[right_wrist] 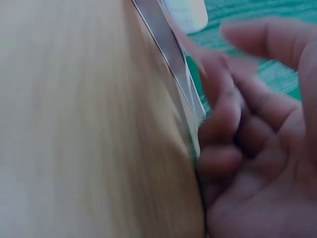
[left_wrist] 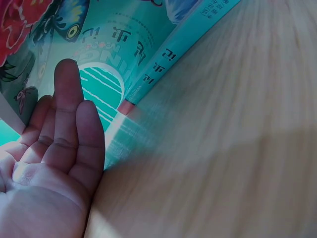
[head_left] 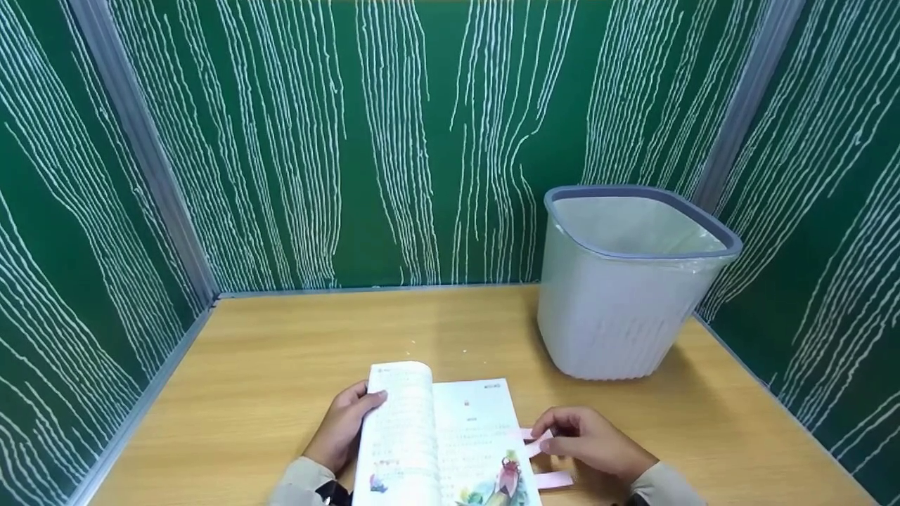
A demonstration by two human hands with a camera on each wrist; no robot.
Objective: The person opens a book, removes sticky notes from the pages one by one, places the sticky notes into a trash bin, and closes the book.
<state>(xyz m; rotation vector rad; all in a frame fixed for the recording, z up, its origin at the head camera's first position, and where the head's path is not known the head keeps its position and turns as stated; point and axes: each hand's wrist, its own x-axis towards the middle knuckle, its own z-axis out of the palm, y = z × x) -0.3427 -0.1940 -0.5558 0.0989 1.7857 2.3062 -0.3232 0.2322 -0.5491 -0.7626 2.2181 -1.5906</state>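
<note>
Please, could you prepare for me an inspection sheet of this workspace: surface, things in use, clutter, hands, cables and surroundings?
Surface: wood-look table, light brown.
Things in use: book lies open, illustrated pages facing up; pink strips stick out past its right edge.
Clutter: small white specks on the table, beyond the book.
Left hand: grips the book's left side, thumb on the page.
Right hand: at the strips, fingers curled; whether it pinches one is unclear.
Cables: nothing seen.
Surroundings: bin with a liner stands on the table, far right; green walls with white wavy lines, grey posts at the corners.
</note>
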